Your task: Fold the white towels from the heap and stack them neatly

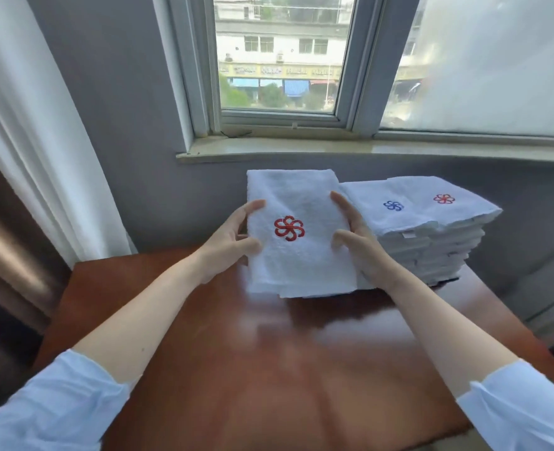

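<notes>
Most of the job looks done to me: a tall stack of folded towels (431, 249) sits right of centre on the counter (269, 369). My left grip (233, 242) and right grip (363, 252) each clasp one side of a folded towel (301, 265) at mid-frame, just left of the stack and not yet placed. No heap shows in frame, so I cannot tell how many remain.

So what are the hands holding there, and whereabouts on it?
A folded white towel with a red emblem: the left hand grips its left edge, the right hand its right edge.
</notes>
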Available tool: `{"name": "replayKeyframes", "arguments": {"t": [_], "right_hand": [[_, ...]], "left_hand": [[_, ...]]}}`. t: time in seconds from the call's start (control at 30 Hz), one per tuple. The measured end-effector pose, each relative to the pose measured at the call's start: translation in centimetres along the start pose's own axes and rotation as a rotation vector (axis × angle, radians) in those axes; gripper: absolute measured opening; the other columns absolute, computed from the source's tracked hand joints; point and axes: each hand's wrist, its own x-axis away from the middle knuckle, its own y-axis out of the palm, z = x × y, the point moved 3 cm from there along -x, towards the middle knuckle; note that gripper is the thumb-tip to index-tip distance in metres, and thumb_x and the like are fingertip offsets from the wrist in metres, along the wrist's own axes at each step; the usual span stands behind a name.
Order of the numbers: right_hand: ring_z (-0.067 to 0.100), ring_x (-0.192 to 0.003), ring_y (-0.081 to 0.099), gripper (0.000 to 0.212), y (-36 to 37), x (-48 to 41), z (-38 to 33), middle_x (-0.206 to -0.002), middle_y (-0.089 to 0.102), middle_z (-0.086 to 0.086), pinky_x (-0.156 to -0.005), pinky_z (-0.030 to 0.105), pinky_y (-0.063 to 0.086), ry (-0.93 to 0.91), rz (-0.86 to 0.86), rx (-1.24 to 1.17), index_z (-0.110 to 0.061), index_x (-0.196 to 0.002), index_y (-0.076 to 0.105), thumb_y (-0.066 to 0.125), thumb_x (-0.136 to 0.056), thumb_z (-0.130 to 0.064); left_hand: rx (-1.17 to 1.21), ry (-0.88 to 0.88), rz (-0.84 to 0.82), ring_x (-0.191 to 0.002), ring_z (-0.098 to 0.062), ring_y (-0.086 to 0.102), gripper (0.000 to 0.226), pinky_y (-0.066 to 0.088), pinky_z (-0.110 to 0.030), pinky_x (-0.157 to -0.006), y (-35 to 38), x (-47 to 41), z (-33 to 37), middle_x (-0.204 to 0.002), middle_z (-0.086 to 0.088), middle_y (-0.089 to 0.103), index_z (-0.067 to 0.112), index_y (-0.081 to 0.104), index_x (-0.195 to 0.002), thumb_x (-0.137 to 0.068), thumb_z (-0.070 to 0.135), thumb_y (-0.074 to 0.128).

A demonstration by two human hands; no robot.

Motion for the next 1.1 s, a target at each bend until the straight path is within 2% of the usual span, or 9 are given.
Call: {"name": "replayKeyframes", "arguments": {"t": [0.13,0.23,0.4,0.47,0.53,0.7,0.87,1.0,1.1], "right_hand": [[-0.003,-0.127,0.047,0.089,-5.1,-3.8,-1.0,-0.147,0.042,-0.018,-0.095,0.019,0.044,-0.036,-0.033,0.051,-0.039,-0.142,0.043,0.050,-0.059,-0.009],[0.004,-0.123,0.053,0.088,-8.3,-6.8,-1.2,-0.143,0.046,-0.018,-0.088,0.020,0.048,-0.024,-0.081,0.079,-0.044,-0.140,0.043,0.049,-0.060,-0.010],[0.002,-0.103,0.062,0.088,-11.5,-11.8,-0.7,-0.134,0.051,-0.018,-0.075,0.015,0.050,0.021,-0.138,0.089,-0.047,-0.138,0.045,0.049,-0.058,-0.011],[-0.001,-0.097,0.062,0.088,-12.2,-13.4,-0.1,-0.131,0.051,-0.020,-0.071,0.014,0.050,0.046,-0.160,0.097,-0.048,-0.137,0.044,0.049,-0.057,-0.012],[0.001,-0.102,0.060,0.086,-12.7,-14.6,0.9,-0.130,0.049,-0.023,-0.073,0.013,0.049,0.076,-0.190,0.108,-0.052,-0.134,0.043,0.049,-0.056,-0.014],[-0.002,-0.110,0.053,0.085,-12.4,-16.6,3.5,-0.136,0.043,-0.023,-0.071,0.011,0.047,0.144,-0.266,0.133,-0.052,-0.135,0.038,0.048,-0.058,-0.018],[0.007,-0.125,0.044,0.093,-11.8,-17.5,6.1,-0.148,0.035,-0.016,-0.088,0.021,0.039,0.177,-0.242,0.261,-0.036,-0.148,0.034,0.045,-0.057,-0.020],[0.003,-0.134,0.033,0.082,-12.0,-17.9,7.1,-0.155,0.033,-0.009,-0.104,0.019,0.025,0.170,-0.196,0.419,-0.021,-0.152,0.033,0.048,-0.071,-0.021],[0.016,-0.138,0.038,0.066,-11.9,-18.2,7.2,-0.154,0.037,0.002,-0.114,0.032,0.029,0.144,-0.170,0.575,-0.014,-0.148,0.040,0.054,-0.084,-0.013]], "left_hand": [[-0.029,-0.008,0.000,-0.100,-0.016,0.069,0.078,0.059,-0.031,-0.075,2.6,-4.7,2.0,-0.127,0.003,0.061,0.058,0.039,-0.133,-0.074,0.012,0.060],[-0.078,-0.017,0.046,-0.085,-0.010,0.067,0.080,0.055,-0.021,-0.068,4.0,-7.9,2.8,-0.127,-0.006,0.060,0.051,0.036,-0.142,-0.080,0.006,0.060],[-0.108,-0.072,0.140,-0.087,-0.020,0.062,0.080,0.059,-0.031,-0.076,5.8,-12.2,3.5,-0.132,-0.019,0.057,0.044,0.034,-0.146,-0.085,-0.002,0.057],[-0.088,-0.106,0.151,-0.094,-0.024,0.065,0.080,0.060,-0.038,-0.084,6.2,-13.6,3.4,-0.133,-0.015,0.058,0.044,0.034,-0.146,-0.085,-0.002,0.057],[-0.084,-0.142,0.156,-0.103,-0.030,0.066,0.080,0.058,-0.044,-0.089,6.4,-14.8,3.0,-0.133,-0.009,0.058,0.043,0.033,-0.147,-0.085,-0.003,0.057],[-0.085,-0.232,0.164,-0.107,-0.017,0.067,0.079,0.060,-0.036,-0.079,6.1,-16.1,0.8,-0.133,0.006,0.056,0.043,0.032,-0.148,-0.085,0.000,0.056],[-0.118,-0.318,0.174,-0.111,-0.021,0.065,0.082,0.057,-0.045,-0.090,6.4,-16.7,-2.4,-0.137,0.006,0.052,0.040,0.029,-0.151,-0.085,-0.002,0.055],[-0.154,-0.305,0.166,-0.112,0.006,0.055,0.082,0.051,-0.012,-0.078,7.4,-17.5,-3.4,-0.151,0.011,0.038,0.036,0.028,-0.153,-0.084,-0.003,0.051],[-0.217,-0.334,0.160,-0.129,0.002,0.034,0.080,0.037,-0.013,-0.092,7.6,-18.0,-3.7,-0.160,0.012,0.024,0.031,0.023,-0.156,-0.087,0.000,0.049]]}}
